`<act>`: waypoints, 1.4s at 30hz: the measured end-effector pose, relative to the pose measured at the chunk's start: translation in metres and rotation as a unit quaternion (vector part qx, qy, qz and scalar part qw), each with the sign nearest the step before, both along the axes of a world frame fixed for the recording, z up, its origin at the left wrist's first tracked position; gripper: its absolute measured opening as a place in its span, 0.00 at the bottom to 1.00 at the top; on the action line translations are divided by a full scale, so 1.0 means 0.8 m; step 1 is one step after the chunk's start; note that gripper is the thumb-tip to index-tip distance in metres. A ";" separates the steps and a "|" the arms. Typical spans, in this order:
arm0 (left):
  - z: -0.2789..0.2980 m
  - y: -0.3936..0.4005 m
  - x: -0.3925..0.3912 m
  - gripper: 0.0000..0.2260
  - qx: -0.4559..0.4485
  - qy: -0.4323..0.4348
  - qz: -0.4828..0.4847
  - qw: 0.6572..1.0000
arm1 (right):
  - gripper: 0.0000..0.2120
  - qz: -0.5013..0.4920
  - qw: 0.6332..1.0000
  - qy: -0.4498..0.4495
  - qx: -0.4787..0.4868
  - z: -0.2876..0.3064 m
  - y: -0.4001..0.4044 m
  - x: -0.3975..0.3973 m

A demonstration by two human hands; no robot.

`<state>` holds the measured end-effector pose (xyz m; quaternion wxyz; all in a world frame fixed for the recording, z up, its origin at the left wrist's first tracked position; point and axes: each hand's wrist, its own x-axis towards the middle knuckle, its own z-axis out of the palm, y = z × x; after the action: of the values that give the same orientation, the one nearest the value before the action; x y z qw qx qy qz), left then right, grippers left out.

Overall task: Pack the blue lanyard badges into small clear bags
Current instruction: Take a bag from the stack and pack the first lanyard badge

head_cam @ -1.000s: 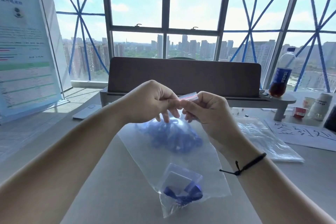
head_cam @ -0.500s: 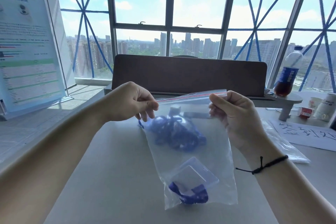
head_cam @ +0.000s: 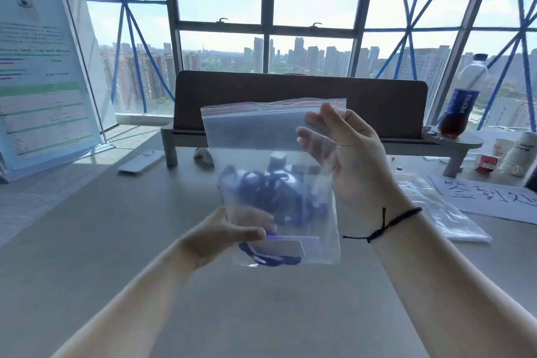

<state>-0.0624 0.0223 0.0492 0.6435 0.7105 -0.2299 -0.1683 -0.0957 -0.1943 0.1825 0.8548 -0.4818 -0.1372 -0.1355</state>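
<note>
We note both hands pinching the clear bag point(head_cam: 270, 136): left hand point(head_cam: 220, 237) low, right hand point(head_cam: 348, 154) high; blue lanyard badge point(head_cam: 279, 250) inside.

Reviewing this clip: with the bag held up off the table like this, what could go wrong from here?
1. The clear bag hangs in the air, held only at its right edge by the right hand and at its lower left by the left hand; it could slip.
2. Whether the red-lined zip strip is fully sealed cannot be told; if not, tilting could spill the blue lanyard badge.
</note>
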 end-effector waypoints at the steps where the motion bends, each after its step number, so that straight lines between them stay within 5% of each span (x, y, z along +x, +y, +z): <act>1: -0.016 -0.006 -0.004 0.16 0.013 0.007 0.014 1.000 | 0.06 -0.011 1.000 0.007 0.005 0.001 -0.003 0.002; 3: -0.034 -0.011 -0.009 0.09 -0.002 0.041 0.047 0.998 | 0.07 -0.034 0.999 0.024 0.003 -0.001 -0.013 0.008; 11: -0.037 0.000 -0.010 0.15 -0.038 0.086 0.094 0.991 | 0.08 -0.053 0.995 0.078 0.016 -0.033 -0.048 0.034; 17: -0.035 0.013 -0.009 0.11 0.040 0.034 0.114 0.992 | 0.06 -0.066 0.991 0.112 0.016 -0.050 -0.055 0.058; 22: -0.042 0.061 -0.012 0.10 0.051 0.092 0.098 0.990 | 0.06 -0.063 0.986 0.150 -0.032 -0.066 -0.044 0.083; 28: -0.053 0.141 -0.002 0.07 0.054 0.115 0.189 0.974 | 0.04 -0.051 0.973 0.197 -0.105 -0.094 0.008 0.128; 35: -0.064 0.262 -0.001 0.02 0.027 0.089 0.392 0.915 | 0.07 -0.085 0.938 0.207 -0.264 -0.127 0.133 0.208; 42: -0.075 0.377 -0.002 0.04 0.104 -0.004 0.561 0.821 | 0.06 -0.003 0.939 0.199 -0.282 -0.156 0.290 0.283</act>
<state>-0.0640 0.3235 -0.0107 0.5484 0.7799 0.2247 0.2012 0.1306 0.0375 0.0574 0.6935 -0.7204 0.0050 0.0046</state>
